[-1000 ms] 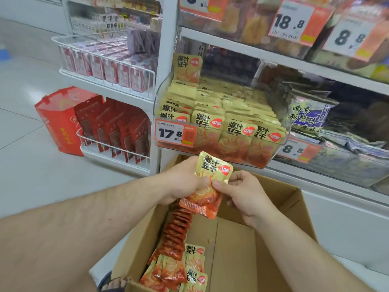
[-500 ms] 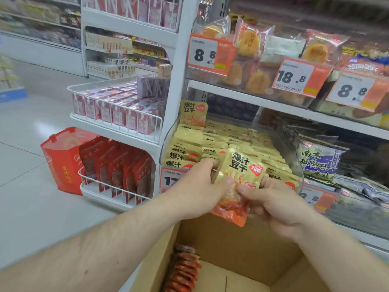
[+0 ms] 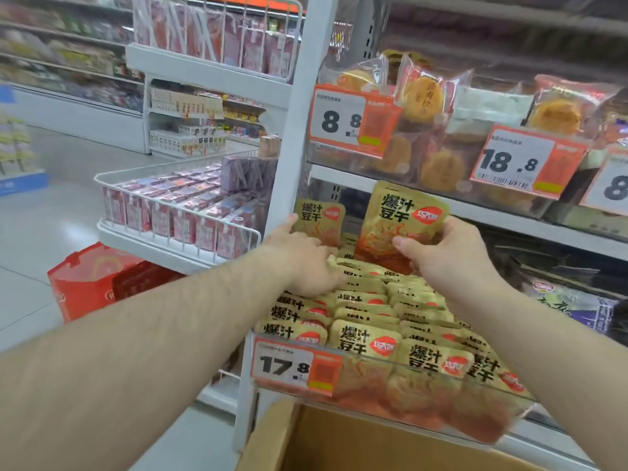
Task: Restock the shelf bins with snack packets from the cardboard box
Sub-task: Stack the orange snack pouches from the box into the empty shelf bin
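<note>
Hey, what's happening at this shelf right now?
A person is restocking a shop shelf. The right hand holds a yellow snack packet upright over the clear bin, which is already packed with rows of the same packets. The left hand reaches into the back of the bin, resting on the packets there, beside one standing packet. The open cardboard box sits just below the bin.

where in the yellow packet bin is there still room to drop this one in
Room shows only at the back of the bin, between the upright packet and the packet in the right hand. Front rows are crowded; the left hand rests there.
</note>
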A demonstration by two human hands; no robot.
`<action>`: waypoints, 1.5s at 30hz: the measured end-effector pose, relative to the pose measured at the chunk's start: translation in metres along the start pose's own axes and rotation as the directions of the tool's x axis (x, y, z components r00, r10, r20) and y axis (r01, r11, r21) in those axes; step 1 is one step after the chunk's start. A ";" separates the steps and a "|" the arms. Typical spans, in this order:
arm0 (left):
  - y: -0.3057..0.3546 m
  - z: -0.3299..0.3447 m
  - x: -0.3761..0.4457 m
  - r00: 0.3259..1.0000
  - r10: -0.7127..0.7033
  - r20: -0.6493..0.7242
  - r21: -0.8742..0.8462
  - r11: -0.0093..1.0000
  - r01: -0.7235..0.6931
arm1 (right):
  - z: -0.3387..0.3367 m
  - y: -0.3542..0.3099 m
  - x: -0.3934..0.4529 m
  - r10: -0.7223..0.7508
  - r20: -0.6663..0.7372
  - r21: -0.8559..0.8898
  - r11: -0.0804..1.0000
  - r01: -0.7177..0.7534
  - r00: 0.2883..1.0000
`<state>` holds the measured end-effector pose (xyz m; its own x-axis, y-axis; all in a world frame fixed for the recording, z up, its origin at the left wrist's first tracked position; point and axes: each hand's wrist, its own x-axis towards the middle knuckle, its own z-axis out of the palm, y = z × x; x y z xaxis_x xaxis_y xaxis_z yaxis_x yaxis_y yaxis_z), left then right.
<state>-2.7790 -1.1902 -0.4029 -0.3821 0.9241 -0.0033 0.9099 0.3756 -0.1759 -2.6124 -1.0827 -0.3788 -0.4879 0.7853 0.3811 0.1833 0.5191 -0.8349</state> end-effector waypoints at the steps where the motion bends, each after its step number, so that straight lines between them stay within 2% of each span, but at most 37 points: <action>1: 0.000 0.002 0.003 1.000 -0.004 0.020 0.026 1.000 0.003 | 0.003 0.001 0.004 -0.011 -0.008 -0.014 1.000 0.011 1.000; 4: 0.002 0.005 0.006 0.998 -0.006 0.061 0.042 0.999 0.004 | 0.012 0.004 0.012 -0.024 -0.001 -0.028 0.999 0.024 1.000; 9: -0.002 0.010 0.001 0.999 0.014 0.048 -0.001 1.000 -0.014 | 0.022 0.003 0.022 -0.088 0.029 -0.091 0.992 0.091 0.996; 12: -0.003 0.014 -0.002 0.998 0.006 0.057 -0.017 1.000 -0.005 | 0.029 -0.002 0.026 -0.168 0.073 -0.153 0.972 0.177 0.983; 17: -0.001 0.017 -0.002 0.999 -0.006 0.041 -0.026 1.000 0.007 | 0.045 -0.007 0.033 -0.218 0.164 -0.209 0.945 0.250 0.962; 23: 0.000 0.019 -0.004 1.000 -0.010 -0.004 -0.025 1.000 0.010 | 0.063 -0.004 0.038 -0.188 0.202 -0.237 0.943 0.234 0.961; 33: 0.002 0.020 -0.006 0.998 -0.012 -0.054 -0.030 0.999 0.011 | 0.054 0.001 0.047 -0.146 0.143 -0.192 0.966 0.172 0.979; 40: 0.003 0.020 -0.009 0.995 -0.025 -0.097 -0.040 0.999 0.021 | 0.049 0.001 0.041 -0.166 0.168 -0.163 0.968 0.193 0.972; 45: 0.004 0.019 -0.012 0.988 -0.033 -0.153 -0.055 0.998 0.025 | 0.064 0.000 0.040 -0.193 0.235 -0.247 0.936 0.251 0.953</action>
<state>-2.7736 -1.2005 -0.4222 -0.3833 0.9109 0.1529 0.9075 0.4022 -0.1214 -2.6868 -1.0731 -0.3889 -0.7005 0.5687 0.4311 0.2603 0.7661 -0.5877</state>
